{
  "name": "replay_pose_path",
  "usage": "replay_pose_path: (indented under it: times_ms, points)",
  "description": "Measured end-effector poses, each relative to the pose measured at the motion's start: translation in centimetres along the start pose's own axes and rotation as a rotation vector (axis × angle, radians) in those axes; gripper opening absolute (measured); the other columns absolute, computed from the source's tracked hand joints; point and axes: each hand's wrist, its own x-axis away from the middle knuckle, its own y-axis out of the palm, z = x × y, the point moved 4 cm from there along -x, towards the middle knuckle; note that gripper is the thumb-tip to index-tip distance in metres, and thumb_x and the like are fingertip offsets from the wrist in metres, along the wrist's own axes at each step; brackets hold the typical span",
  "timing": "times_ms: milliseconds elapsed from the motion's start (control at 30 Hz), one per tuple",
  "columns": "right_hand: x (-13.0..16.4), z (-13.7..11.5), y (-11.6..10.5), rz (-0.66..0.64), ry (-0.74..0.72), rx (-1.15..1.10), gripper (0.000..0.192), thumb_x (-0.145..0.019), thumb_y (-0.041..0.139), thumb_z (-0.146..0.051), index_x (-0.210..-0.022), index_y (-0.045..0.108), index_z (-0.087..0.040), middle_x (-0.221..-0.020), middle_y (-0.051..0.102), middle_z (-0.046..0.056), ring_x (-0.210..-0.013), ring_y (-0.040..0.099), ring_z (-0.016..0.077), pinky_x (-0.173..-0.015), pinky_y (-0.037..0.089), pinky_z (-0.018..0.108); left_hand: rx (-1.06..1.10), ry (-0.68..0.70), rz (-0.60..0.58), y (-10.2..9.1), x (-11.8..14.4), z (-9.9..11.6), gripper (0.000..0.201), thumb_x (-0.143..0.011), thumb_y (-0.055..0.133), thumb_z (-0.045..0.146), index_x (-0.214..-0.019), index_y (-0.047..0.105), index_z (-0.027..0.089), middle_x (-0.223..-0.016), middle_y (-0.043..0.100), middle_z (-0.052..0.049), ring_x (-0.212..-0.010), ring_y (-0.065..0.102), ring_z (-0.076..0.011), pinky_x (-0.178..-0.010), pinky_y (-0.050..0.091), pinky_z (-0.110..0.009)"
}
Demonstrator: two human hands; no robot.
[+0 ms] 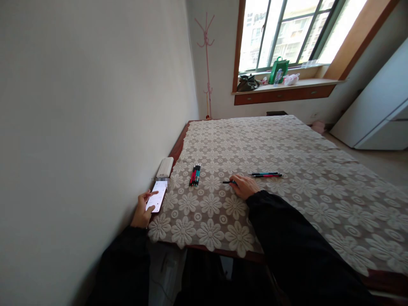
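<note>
Pen handling looked to be the step in hand: the right hand [245, 186], fingers pinched, held a pen [226, 182] between the left pens [195, 175] and right pens [267, 174]. The left hand [143, 209], half-spread, touched the phone [162, 196]; any grip was unclear. Moving the pen called for a firm pinch; open cloth [236, 146] lay beyond, the wall [95, 127] hemming the table's [179, 146] left edge.

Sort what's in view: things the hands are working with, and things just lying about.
Apparently in use:
- dark pen, in right hand
- phone, under left hand
- grouped pens
- pens beyond right hand

Lying about:
- white block
- green bag
- dark bag
</note>
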Motion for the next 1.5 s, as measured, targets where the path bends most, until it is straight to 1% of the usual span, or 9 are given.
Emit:
replay_pose_path:
  times_ms: [333,500,967,1067,1133,1233,1333,1433,1500]
  points:
    - [0.0,0.1,0.1,0.017,-0.007,-0.021,0.019,-0.095,0.051,-0.03,-0.106,0.063,-0.021,-0.103,0.07,0.005,-0.086,0.064,0.0184,-0.076,0.041,0.028,-0.029,0.025,-0.058,0.4,0.1,0.5,0.038,-0.064,0.051,0.019,-0.101,0.041,0.021,-0.112,0.07,-0.012,-0.146,0.027,-0.031,-0.118,0.017,-0.058]
    - [0.1,0.0,-0.1,0.011,-0.003,-0.015,0.019,-0.094,0.051,-0.03,-0.106,0.064,-0.021,-0.103,0.07,0.005,-0.086,0.065,0.0188,-0.074,0.041,0.028,0.0,0.012,0.023,0.3,0.1,0.6,0.042,-0.059,0.049,0.017,-0.1,0.041,0.022,-0.116,0.068,-0.011,-0.144,0.032,-0.0319,-0.116,0.024,-0.06]
    - [0.1,-0.1,-0.3,0.015,-0.006,-0.018,0.019,-0.094,0.052,-0.03,-0.106,0.064,-0.021,-0.104,0.071,0.006,-0.086,0.065,0.0199,-0.075,0.041,0.029,0.241,0.029,0.136,-0.6,-0.4,-0.6,0.051,-0.05,0.048,0.01,-0.099,0.037,0.023,-0.118,0.062,-0.008,-0.143,0.036,-0.0267,-0.121,0.022,-0.052]
    - [0.1,-0.1,-0.3,0.011,-0.006,-0.016,0.02,-0.094,0.052,-0.03,-0.107,0.064,-0.021,-0.104,0.071,0.006,-0.086,0.065,0.0196,-0.075,0.041,0.029,0.181,0.079,0.151,-0.7,-0.1,0.2,0.051,-0.053,0.05,0.01,-0.102,0.04,0.021,-0.117,0.061,-0.009,-0.141,0.038,-0.0287,-0.121,0.022,-0.053]
    - [0.1,0.0,-0.3,0.01,-0.002,-0.016,0.02,-0.094,0.052,-0.03,-0.107,0.064,-0.021,-0.103,0.071,0.006,-0.086,0.065,0.0194,-0.074,0.041,0.028,0.041,0.161,0.146,-0.4,0.4,2.0,0.054,-0.057,0.053,0.01,-0.11,0.044,0.02,-0.12,0.06,-0.011,-0.142,0.036,-0.0303,-0.121,0.022,-0.054]
    - [0.1,0.0,-0.3,0.015,-0.006,-0.019,0.019,-0.094,0.053,-0.03,-0.107,0.064,-0.021,-0.104,0.071,0.006,-0.086,0.065,0.0191,-0.075,0.042,0.028,-0.209,0.281,0.023,2.1,1.9,6.1,0.059,-0.067,0.056,0.013,-0.124,0.047,0.02,-0.136,0.053,-0.012,-0.145,0.03,-0.0315,-0.121,0.022,-0.054]
    - [0.1,0.0,-0.2,0.022,-0.017,-0.03,0.019,-0.095,0.053,-0.03,-0.107,0.064,-0.022,-0.103,0.071,0.006,-0.085,0.065,0.0187,-0.075,0.042,0.028,-0.305,0.379,-0.182,6.7,3.5,10.0,0.053,-0.076,0.054,0.013,-0.127,0.05,0.024,-0.137,0.054,-0.008,-0.145,0.03,-0.0296,-0.12,0.027,-0.052]
    - [0.2,-0.1,-0.2,0.047,-0.048,-0.047,0.017,-0.095,0.053,-0.03,-0.105,0.064,-0.021,-0.101,0.072,0.005,-0.085,0.065,0.0186,-0.076,0.042,0.028,-0.313,0.469,-0.396,12.0,3.9,12.1,0.047,-0.082,0.053,0.012,-0.127,0.051,0.025,-0.134,0.056,-0.007,-0.143,0.034,-0.0271,-0.118,0.032,-0.048]
    - [0.2,-0.2,-0.4,0.074,-0.074,-0.058,0.016,-0.095,0.053,-0.029,-0.104,0.063,-0.021,-0.1,0.071,0.005,-0.086,0.065,0.0186,-0.078,0.042,0.028,-0.307,0.486,-0.413,14.9,3.1,12.8,0.047,-0.083,0.053,0.013,-0.128,0.051,0.023,-0.135,0.055,-0.01,-0.14,0.038,-0.0278,-0.117,0.033,-0.05]
